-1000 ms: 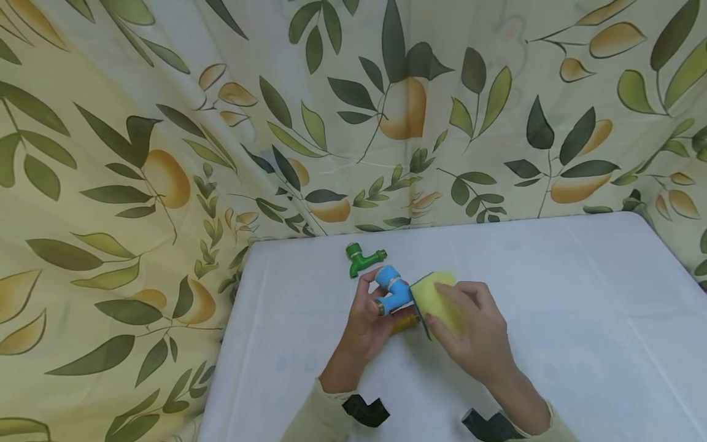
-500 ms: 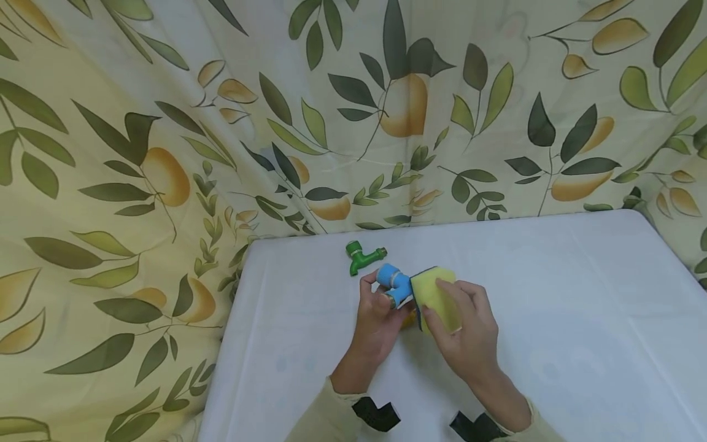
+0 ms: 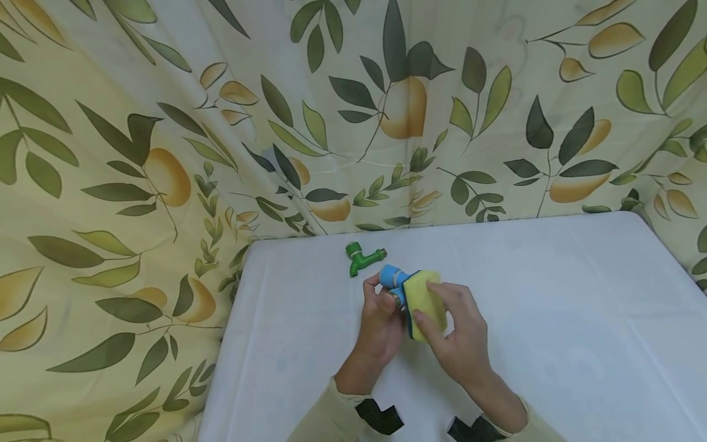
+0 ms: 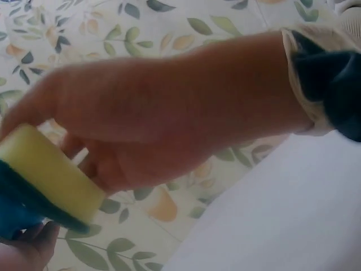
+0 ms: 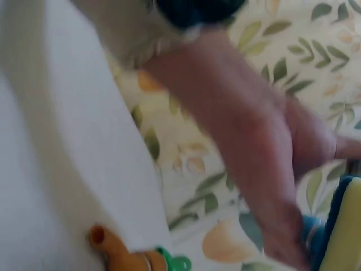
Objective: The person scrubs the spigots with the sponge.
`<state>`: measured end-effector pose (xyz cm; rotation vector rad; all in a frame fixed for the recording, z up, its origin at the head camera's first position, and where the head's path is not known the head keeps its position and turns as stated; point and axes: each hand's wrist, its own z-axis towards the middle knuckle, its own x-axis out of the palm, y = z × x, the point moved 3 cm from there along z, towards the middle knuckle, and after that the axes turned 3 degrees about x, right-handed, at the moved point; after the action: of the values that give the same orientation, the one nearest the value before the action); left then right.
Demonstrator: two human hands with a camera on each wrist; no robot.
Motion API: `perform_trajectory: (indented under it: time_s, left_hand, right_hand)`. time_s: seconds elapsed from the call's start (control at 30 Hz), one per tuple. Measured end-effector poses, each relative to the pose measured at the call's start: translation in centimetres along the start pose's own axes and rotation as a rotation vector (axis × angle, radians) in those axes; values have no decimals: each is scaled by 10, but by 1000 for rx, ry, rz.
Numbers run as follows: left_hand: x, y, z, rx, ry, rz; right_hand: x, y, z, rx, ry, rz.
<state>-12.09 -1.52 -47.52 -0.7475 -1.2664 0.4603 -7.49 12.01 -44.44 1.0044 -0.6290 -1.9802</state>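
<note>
In the head view my left hand (image 3: 380,325) grips a blue tap (image 3: 391,276), its fingers curled round the body. My right hand (image 3: 461,334) pinches a yellow sponge (image 3: 428,307), whose dark scouring side lies against the tap and covers part of it. The left wrist view catches the right hand (image 4: 130,107) behind the sponge (image 4: 62,175), with the blue tap (image 4: 17,212) at the lower left. From the right wrist, the left hand (image 5: 254,135) is seen on the tap (image 5: 316,237), beside the sponge (image 5: 344,231).
A green tap (image 3: 363,259) lies on the white-covered table (image 3: 552,294), beyond the hands. An orange tap (image 5: 127,257) shows in the right wrist view, near the green one (image 5: 179,263); the left hand hides it from the head view. A leaf-patterned curtain (image 3: 342,172) hangs behind.
Both hands still hold their things. The sponge and right hand have shifted left, covering more of the blue tap, which has turned. The orange tap has gone out of sight behind the left hand.
</note>
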Motion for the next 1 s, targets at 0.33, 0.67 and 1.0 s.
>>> perform_trajectory:
  time_s: [0.33, 0.67, 1.0]
  left_hand:
    - [2, -3, 2, 38, -19, -21]
    - [-1, 1, 2, 43, -38, 1]
    - [-1, -9, -1, 43, 13, -62]
  right_hand:
    - [4, 3, 1, 2, 7, 17]
    - [6, 6, 2, -96, -38, 14]
    - [-5, -4, 12, -90, -102, -181]
